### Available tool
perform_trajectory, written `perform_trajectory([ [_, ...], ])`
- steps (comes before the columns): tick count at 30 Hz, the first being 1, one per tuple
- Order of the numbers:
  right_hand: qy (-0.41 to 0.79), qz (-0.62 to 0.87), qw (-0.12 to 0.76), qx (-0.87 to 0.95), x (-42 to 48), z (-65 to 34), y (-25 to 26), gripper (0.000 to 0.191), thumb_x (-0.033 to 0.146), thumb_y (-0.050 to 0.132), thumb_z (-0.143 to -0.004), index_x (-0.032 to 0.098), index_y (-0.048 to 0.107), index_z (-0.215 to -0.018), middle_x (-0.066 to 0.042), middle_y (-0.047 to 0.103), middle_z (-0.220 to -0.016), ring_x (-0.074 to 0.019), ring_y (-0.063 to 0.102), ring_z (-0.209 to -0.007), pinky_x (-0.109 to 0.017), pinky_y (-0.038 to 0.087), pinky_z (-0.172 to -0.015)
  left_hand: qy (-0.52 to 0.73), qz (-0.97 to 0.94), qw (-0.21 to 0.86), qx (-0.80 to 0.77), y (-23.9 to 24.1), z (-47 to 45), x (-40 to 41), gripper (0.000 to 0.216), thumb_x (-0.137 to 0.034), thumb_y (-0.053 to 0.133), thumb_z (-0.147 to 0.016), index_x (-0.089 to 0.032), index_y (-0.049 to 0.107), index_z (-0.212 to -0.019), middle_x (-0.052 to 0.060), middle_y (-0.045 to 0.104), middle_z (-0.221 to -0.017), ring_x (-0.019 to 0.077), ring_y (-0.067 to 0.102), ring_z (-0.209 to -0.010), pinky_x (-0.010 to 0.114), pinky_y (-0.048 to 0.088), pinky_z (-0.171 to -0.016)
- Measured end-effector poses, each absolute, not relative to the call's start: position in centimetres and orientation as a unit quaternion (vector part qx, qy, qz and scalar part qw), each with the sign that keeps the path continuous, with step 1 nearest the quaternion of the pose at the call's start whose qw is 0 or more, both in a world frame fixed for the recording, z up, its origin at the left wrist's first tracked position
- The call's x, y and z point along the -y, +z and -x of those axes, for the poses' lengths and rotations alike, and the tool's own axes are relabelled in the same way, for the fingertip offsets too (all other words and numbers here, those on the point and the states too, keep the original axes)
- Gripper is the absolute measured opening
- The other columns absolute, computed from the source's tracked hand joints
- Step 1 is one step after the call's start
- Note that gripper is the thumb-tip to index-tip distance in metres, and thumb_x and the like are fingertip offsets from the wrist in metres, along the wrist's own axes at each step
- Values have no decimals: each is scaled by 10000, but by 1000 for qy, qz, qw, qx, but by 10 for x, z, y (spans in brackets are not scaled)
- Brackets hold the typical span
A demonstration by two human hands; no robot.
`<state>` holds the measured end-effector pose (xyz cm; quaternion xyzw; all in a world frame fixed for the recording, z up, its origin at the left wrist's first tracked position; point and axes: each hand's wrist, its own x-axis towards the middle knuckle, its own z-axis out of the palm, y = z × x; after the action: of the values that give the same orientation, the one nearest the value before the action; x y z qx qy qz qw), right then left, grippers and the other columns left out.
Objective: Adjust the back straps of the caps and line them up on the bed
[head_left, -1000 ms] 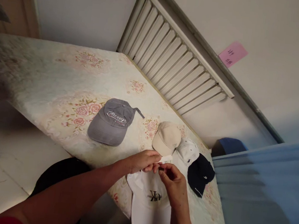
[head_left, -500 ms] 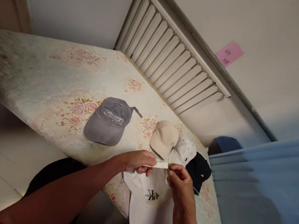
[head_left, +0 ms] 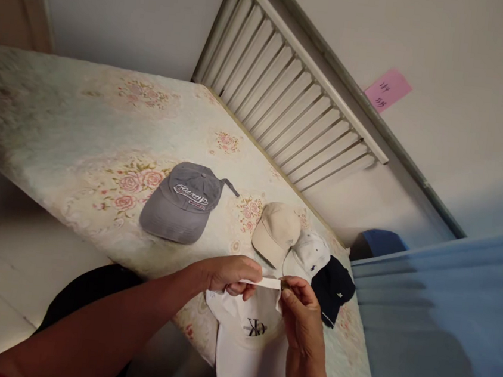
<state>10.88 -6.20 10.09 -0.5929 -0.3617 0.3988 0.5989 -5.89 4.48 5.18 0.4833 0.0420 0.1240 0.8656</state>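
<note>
A white baseball cap point(head_left: 252, 356) with dark lettering hangs between my hands near the bed's front edge, its brim toward me. My left hand point(head_left: 237, 276) is closed on one end of the cap's white back strap point(head_left: 268, 282). At the strap's other end, by what looks like a small buckle, the fingers of my right hand point(head_left: 304, 308) are pinched. The strap is stretched between the two hands. Just beyond them lie a beige cap point(head_left: 277, 230), a smaller white cap point(head_left: 310, 254) and a black cap point(head_left: 334, 288), side by side.
A grey cap point(head_left: 182, 202) with white script lies to the left on the flowered bedspread point(head_left: 105, 125). A slatted headboard or rail point(head_left: 284, 90) stands along the wall. A blue curtain point(head_left: 439, 328) hangs at the right, with a dark blue object point(head_left: 383, 243) behind it.
The white cap and my right hand have shifted slightly left. Both hands keep their grip on the strap, and the other caps lie where they were.
</note>
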Motion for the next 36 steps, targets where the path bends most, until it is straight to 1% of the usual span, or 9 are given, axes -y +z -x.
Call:
perform_trajectory([
  [7,376,615,582,377,64,-107,102,260,254,787,-573,227,650,-793,-3,650,-793,-91,485,-548,-205,332,-467,112,-478,870,-42,51,58,-45,201,-341,542,-727,-173,455,-656,-14,548,-502,38,235,-327,187,116,-329],
  [12,377,616,580,375,64,-106,102,263,251,791,-571,220,651,-791,-18,661,-816,-92,486,-555,-203,318,-462,97,-483,869,-52,54,59,-45,225,-364,553,-719,-173,456,-650,-20,532,-484,37,234,-324,182,116,-331],
  [19,388,613,577,374,64,-106,102,258,249,789,-572,215,657,-791,-9,650,-774,-78,458,-524,-198,303,-446,99,-463,879,-60,55,59,-45,244,-370,581,-697,-176,444,-640,-19,532,-462,32,225,-310,182,104,-336],
  [25,380,618,571,385,64,-106,102,255,255,786,-566,223,657,-784,-8,657,-793,-93,478,-546,-209,318,-459,101,-444,888,-59,57,59,-45,221,-340,575,-685,-170,455,-608,-13,525,-442,33,221,-303,191,100,-332],
  [30,372,623,568,388,63,-105,100,264,267,790,-565,217,653,-785,-25,654,-806,-101,487,-560,-210,323,-461,88,-431,896,-58,58,57,-44,240,-334,555,-693,-159,462,-557,-16,488,-416,33,196,-301,202,91,-337],
  [36,371,627,560,393,63,-105,101,263,279,789,-569,217,653,-785,-25,655,-796,-103,484,-555,-215,320,-464,95,-426,898,-57,58,58,-42,213,-337,575,-683,-168,464,-613,-20,515,-443,32,209,-316,201,98,-353],
])
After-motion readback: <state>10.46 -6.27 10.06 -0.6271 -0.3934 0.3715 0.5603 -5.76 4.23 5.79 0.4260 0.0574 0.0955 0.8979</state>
